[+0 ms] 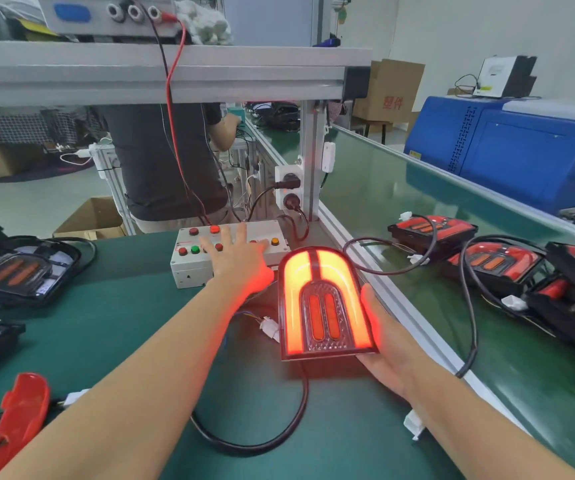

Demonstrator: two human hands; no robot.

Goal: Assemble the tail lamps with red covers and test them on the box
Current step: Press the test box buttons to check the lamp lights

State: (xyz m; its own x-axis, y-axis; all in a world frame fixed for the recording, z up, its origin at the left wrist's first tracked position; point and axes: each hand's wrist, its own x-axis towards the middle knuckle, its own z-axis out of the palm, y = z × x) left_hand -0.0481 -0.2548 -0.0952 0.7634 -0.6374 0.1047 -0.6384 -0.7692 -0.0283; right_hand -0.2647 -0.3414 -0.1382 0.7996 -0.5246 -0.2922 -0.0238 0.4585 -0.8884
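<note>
**Lit tail lamp held beside the test box**

The right hand (388, 344) cradles an arch-shaped tail lamp (324, 303), its grip curled round the lamp's right edge and underside. The glossy red cover glows in a bright U-band around two orange oval strips on a textured panel. A thick black cable (281, 434) loops from the lamp across the matte green surface (113, 327). The left hand (239, 258) lies spread, fingers straight, on the boxy grey test box (189, 268) studded with round red, green and orange buttons, just left of the lamp.
</note>
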